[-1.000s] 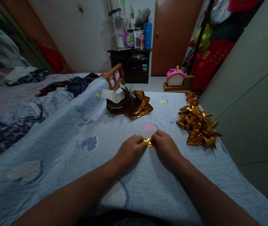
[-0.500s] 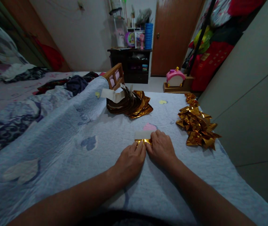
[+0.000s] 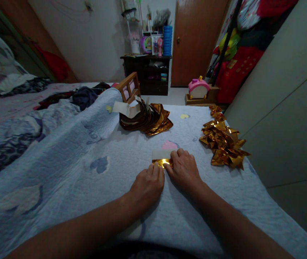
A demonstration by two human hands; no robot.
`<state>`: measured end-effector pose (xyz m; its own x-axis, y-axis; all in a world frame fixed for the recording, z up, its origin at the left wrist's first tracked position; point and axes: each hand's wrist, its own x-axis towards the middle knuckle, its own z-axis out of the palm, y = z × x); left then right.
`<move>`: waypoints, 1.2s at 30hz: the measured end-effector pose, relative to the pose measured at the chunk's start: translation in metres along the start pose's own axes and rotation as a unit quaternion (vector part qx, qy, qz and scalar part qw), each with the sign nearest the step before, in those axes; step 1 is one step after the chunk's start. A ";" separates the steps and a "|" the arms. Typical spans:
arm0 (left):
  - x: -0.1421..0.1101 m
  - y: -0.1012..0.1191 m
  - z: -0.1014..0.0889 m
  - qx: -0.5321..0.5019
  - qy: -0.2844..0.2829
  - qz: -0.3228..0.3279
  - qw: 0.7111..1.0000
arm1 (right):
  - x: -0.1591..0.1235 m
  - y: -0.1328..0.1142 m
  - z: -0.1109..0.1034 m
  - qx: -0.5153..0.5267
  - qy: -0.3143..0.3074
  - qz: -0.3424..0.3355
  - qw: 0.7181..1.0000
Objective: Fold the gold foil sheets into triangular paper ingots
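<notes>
A small sheet of gold foil paper [image 3: 165, 154] lies on the bedspread in front of me, its pale side up and a shiny gold strip folded over along the near edge. The fingertips of my left hand [image 3: 148, 182] press together on the strip's near left edge. My right hand [image 3: 186, 169] covers the sheet's right end, its fingers curled over the paper and its thumb on the gold strip. Beyond my hands lies a fanned stack of gold foil sheets [image 3: 157, 120]. To the right is a pile of folded, pointed gold foil pieces [image 3: 220, 142].
The pale blue bedspread [image 3: 94, 201] drops off at the right, beside a light cabinet [image 3: 291, 108]. A wooden rail [image 3: 129, 88] and a pink toy [image 3: 198, 88] stand beyond the far edge. Rumpled clothes [image 3: 85, 97] lie at the left.
My left hand's fingers have drawn slightly back toward me along the fold, so more of the gold strip shows. My right hand stays on the sheet. The whole view has shifted slightly.
</notes>
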<state>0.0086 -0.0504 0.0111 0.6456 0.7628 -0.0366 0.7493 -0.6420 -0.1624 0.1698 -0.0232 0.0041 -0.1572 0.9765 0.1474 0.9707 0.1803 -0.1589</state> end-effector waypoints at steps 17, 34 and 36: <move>-0.004 -0.005 0.002 -0.010 0.010 0.012 1.000 | -0.005 0.052 -0.008 0.014 -0.047 0.005 0.999; -0.002 0.001 0.000 0.043 0.019 0.015 0.999 | 0.006 0.025 -0.005 0.165 -0.018 -0.143 0.976; -0.002 0.001 0.000 0.041 0.013 0.014 0.999 | 0.007 0.018 0.000 0.118 -0.036 -0.127 0.984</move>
<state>0.0080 -0.0522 0.0112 0.6711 0.7412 -0.0159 0.7167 -0.6542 -0.2415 0.1861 -0.0132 0.0021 -0.4104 0.9005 0.1438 0.8300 0.4341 -0.3501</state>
